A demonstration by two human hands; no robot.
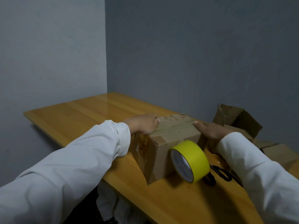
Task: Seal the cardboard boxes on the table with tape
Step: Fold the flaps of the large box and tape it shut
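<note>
Wood tabletop [77, 113] in a warm honey tone, glossy, with plank seams running lengthwise and a pale sheen near the far corner. Pushed into a room corner between two plain grey-blue walls [194, 50], left wall lighter, right wall darker. Rounded left corner, near edge cutting diagonally across the lower view, dark floor space underneath.

Closed cardboard box [163, 143] near the middle of the tabletop, flaps down, centre seam visible on top, remnants of old tape and a torn label on the upper face. Left hand [144, 125] on the box's left top edge, fingers curled over the rim and gripping it. Right hand [212, 129] laid flat against the box's right top edge, fingers straight and together, pressing rather than clasping. Both arms in white sleeves [68, 160].

Yellow tape roll [191, 162] standing on its edge just in front of the box's near face, touching or almost touching it, white core facing left. Black scissors [221, 172] flat on the wood just right of the roll, partly hidden by the right sleeve.

Open cardboard box [237, 118] farther right by the wall, flaps up. More flattened or closed cardboard [281, 152] at the right edge, partly covered.
</note>
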